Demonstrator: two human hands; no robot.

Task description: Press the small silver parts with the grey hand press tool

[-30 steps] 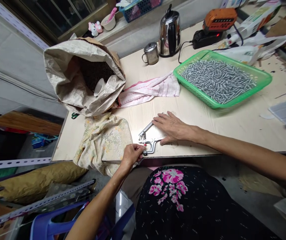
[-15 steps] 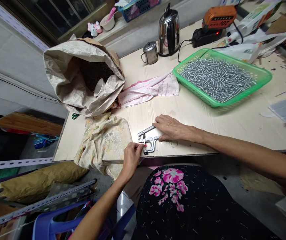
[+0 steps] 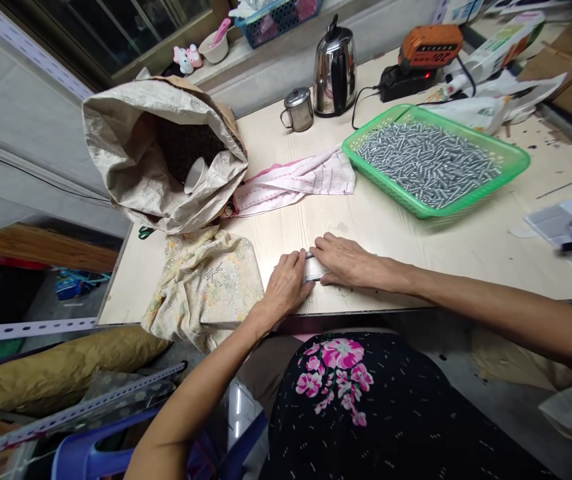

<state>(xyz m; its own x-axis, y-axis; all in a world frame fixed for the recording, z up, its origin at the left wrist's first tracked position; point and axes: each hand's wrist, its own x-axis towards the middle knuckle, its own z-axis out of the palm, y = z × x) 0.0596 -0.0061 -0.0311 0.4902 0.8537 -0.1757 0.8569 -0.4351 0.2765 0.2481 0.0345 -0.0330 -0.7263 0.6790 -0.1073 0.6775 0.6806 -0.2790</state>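
Note:
My left hand (image 3: 287,285) lies over the head of a small metal hand press tool (image 3: 311,267) near the front edge of the light wooden table (image 3: 406,233), fingers curled onto it. My right hand (image 3: 342,260) rests palm down on the tool's handles, fingers stretched toward the left hand. Only a short silver strip of the tool shows between the two hands. A floral cloth (image 3: 206,287) lies just left of my left hand and hangs over the table edge.
A green basket (image 3: 509,175) full of small metal tubes stands at the right. An open sack (image 3: 131,160) of dark material with a white cup (image 3: 196,175) stands at the left. A pink-white cloth (image 3: 296,181), a kettle (image 3: 335,67), a steel mug (image 3: 299,109) and an orange charger (image 3: 429,47) lie further back.
My left hand has moved from pinching the tool's front tip to lying over its head. The right hand has slid slightly left along the handles, and the tool is now mostly covered.

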